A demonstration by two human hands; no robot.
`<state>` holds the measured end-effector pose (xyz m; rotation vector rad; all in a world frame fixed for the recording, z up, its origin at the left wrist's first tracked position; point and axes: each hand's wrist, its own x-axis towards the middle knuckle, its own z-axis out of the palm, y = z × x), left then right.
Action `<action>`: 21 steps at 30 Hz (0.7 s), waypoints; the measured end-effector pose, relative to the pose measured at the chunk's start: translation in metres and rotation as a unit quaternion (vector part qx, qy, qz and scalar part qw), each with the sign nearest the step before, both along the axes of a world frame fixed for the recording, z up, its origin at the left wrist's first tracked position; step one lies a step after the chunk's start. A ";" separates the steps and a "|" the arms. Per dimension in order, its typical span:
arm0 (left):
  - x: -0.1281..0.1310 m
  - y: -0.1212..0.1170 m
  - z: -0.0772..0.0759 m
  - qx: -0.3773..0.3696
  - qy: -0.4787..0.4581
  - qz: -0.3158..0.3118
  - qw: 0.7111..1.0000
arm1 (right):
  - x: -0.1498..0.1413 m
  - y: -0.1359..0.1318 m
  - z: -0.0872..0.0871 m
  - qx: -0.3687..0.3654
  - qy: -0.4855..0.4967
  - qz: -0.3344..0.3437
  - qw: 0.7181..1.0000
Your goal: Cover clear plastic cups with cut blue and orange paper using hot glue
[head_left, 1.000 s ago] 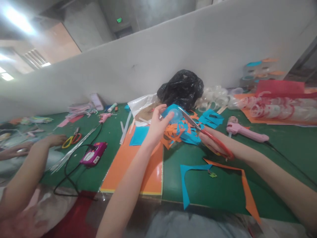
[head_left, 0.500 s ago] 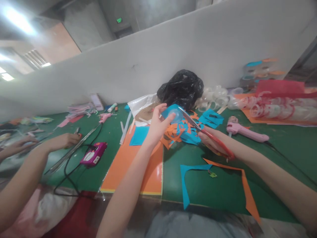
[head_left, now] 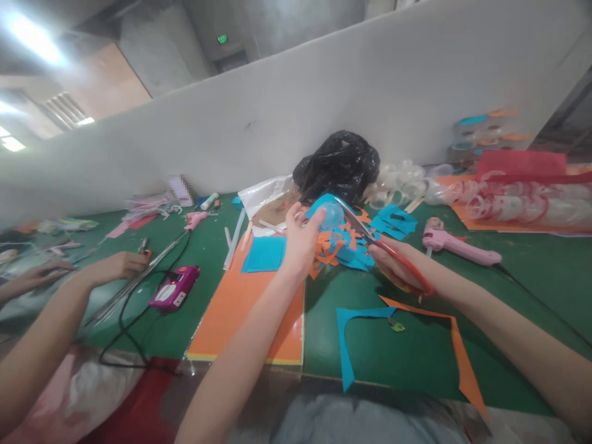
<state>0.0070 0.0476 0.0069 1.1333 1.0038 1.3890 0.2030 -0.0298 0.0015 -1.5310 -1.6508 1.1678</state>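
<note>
Over the green cutting mat (head_left: 324,333), the left hand (head_left: 300,243) holds a clear plastic dome (head_left: 332,216) and the right hand (head_left: 395,268) holds red-handled scissors (head_left: 407,265).

Left fingertips grasp the dome, which is edged with blue paper (head_left: 319,206); the right hand is clenched on the scissors, their blades meeting that paper. Just below lie blue and orange paper scraps (head_left: 340,253); a blue paper cutout (head_left: 345,339) and an orange paper strip (head_left: 462,354) sit lower right. A pink glue gun (head_left: 456,246) lies right, a black plastic bag (head_left: 340,166) upper centre. At far left, a co-worker's hand (head_left: 118,266) is near a magenta corded device (head_left: 174,287).
</note>
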 end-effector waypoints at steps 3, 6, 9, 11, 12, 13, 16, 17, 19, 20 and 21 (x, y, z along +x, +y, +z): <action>0.005 -0.001 -0.001 -0.020 -0.022 -0.015 0.999 | 0.000 -0.001 0.001 0.006 -0.006 -0.006 1.000; 0.008 -0.004 0.001 -0.026 -0.045 -0.031 0.998 | -0.001 -0.001 0.000 0.009 -0.006 -0.004 1.000; 0.010 -0.008 0.004 -0.044 -0.086 -0.050 0.994 | -0.002 -0.001 0.000 0.014 0.000 0.000 1.000; 0.011 -0.010 0.005 -0.043 -0.111 -0.050 0.992 | -0.001 0.000 0.000 0.014 0.001 0.002 1.000; 0.011 -0.011 0.006 -0.037 -0.120 -0.045 0.991 | -0.001 0.000 0.000 0.016 0.002 0.004 1.000; 0.010 -0.011 0.006 -0.030 -0.124 -0.039 0.991 | 0.001 0.000 0.000 0.022 0.003 0.012 1.000; 0.005 -0.010 0.008 0.002 -0.091 -0.027 0.995 | 0.005 -0.002 0.002 0.040 0.001 0.045 0.998; 0.003 -0.009 0.008 0.015 -0.072 -0.029 0.997 | 0.006 -0.003 0.003 0.043 -0.001 0.054 0.998; -0.002 -0.007 0.009 0.036 -0.033 -0.038 0.998 | 0.007 -0.005 0.005 0.046 -0.003 0.063 0.997; -0.004 -0.005 0.009 0.041 -0.017 -0.035 0.998 | 0.007 -0.005 0.007 0.047 -0.002 0.064 0.997; -0.006 -0.004 0.009 0.044 -0.002 -0.030 0.999 | 0.007 -0.006 0.008 0.046 0.000 0.065 0.997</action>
